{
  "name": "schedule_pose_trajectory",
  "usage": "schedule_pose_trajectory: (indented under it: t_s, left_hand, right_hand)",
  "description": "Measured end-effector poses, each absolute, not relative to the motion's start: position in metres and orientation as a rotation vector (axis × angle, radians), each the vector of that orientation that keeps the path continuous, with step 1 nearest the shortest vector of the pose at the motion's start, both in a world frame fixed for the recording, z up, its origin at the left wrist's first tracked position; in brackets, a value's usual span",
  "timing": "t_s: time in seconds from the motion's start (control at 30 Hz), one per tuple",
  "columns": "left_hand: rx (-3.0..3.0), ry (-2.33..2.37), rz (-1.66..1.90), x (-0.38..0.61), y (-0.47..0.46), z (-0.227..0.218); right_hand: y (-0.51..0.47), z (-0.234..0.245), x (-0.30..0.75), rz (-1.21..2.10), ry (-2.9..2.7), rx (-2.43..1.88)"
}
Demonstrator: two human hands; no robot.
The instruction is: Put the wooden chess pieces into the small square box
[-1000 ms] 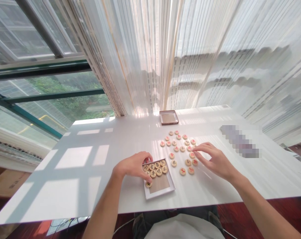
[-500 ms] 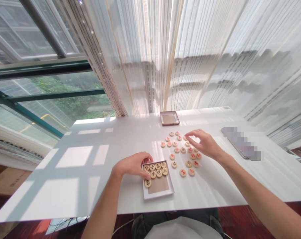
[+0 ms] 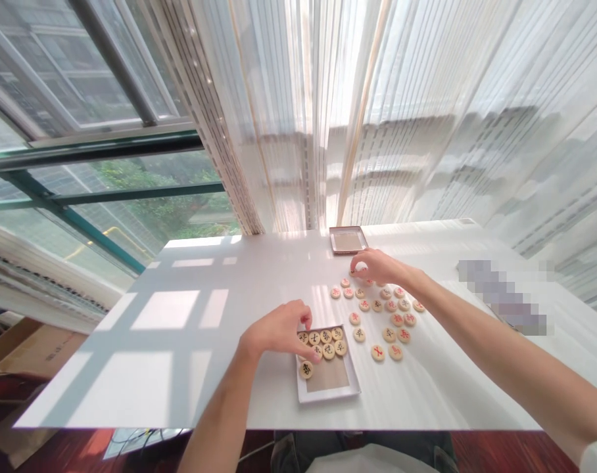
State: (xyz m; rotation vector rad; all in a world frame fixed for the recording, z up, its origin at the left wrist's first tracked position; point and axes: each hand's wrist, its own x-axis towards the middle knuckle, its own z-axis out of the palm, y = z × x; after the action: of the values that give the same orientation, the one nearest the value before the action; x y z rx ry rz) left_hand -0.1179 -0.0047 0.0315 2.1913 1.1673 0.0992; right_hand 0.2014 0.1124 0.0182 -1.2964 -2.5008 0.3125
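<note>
My left hand (image 3: 281, 330) hovers over the left side of a shallow white box (image 3: 328, 396), thumb and fingers apart, with nothing visible between them. Inside the box, round wooden Chinese chess pieces with black characters lie in rows; one black-lettered piece (image 3: 306, 369) sits lower at the left, just below my thumb. My right hand (image 3: 381, 266) reaches to the far side of the loose pieces. Its thumb and forefinger close on a Chinese chess piece (image 3: 352, 272), whose face is partly covered. Red- and black-marked pieces (image 3: 378, 353) lie scattered right of the box.
A brown-rimmed box lid (image 3: 348, 252) lies at the back of the white table (image 3: 145, 368). To the right is a blurred-out flat object (image 3: 500, 295). A sheer curtain (image 3: 402, 131) and a window stand behind, and a cardboard box (image 3: 37, 348) is at the left.
My right hand has moved left and farther back to a piece near the lid. My left hand has lifted slightly and shifted right off the lower piece. The view has turned slightly left.
</note>
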Motion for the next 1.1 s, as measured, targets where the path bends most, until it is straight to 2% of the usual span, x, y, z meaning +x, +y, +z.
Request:
schedule_pose_trajectory:
  t_s: [0.17,0.3,0.43,0.53,0.77,1.1]
  left_hand:
    - [2.236,1.184,0.019,-0.116,-0.011,0.027]
    - [2.184,1.184,0.011,-0.121,-0.009,0.028]
    - [2.158,1.168,0.141,-0.121,-0.006,0.032]
    - [2.119,1.164,0.305,-0.112,-0.008,0.036]
    - [1.904,0.997,0.501,-0.076,-0.025,0.042]
    - [1.581,0.773,0.548,-0.06,-0.033,0.026]
  right_hand:
    - [0.116,0.011,0.196,0.334,-2.447,-1.303]
    - [0.105,0.026,0.193,0.34,-2.354,-1.291]
    - [0.062,0.053,0.193,0.355,-2.208,-1.25]
    - [0.012,0.06,0.188,0.574,-2.049,-1.146]
    - [-0.079,0.02,0.159,0.571,-1.86,-1.106]
    - [-0.1,-0.008,0.132,0.407,-1.728,-0.997]
